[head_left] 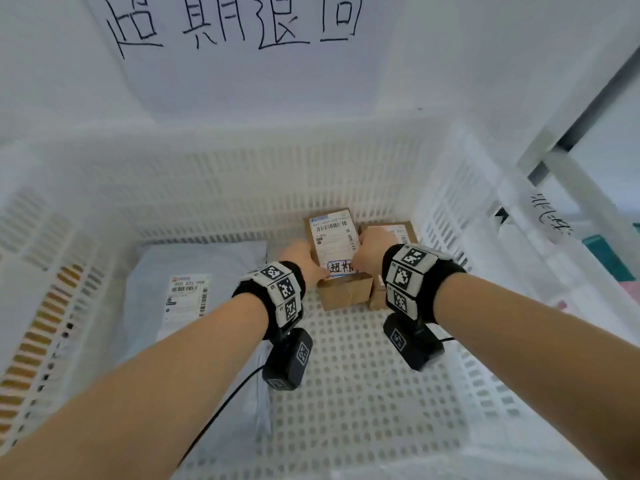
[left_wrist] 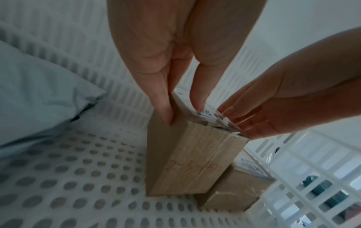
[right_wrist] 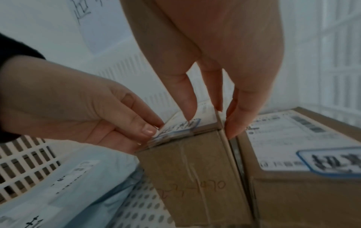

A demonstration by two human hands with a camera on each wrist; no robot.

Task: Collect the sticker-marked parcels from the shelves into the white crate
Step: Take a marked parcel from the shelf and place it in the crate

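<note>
From my seat the head view is bright and evenly lit, almost washed out across the white wall in the upper frame; shadows are faint. Straight lines bow toward the edges. Both wrist views are dimmer and bluish, soft with blur. In the left wrist view, tape on the box (left_wrist: 195,162) catches a small glare; the foreground floor at lower left is smeared.

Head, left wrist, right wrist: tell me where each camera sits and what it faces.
Head: worn on the head, looks down into the white crate; both forearms show.
Left wrist: on the left wrist, looks along the left hand at the cardboard parcel.
Right wrist: on the right wrist, looks along the right hand at the same parcel.
Shared: both wrist views show both hands holding that parcel's top.
</note>
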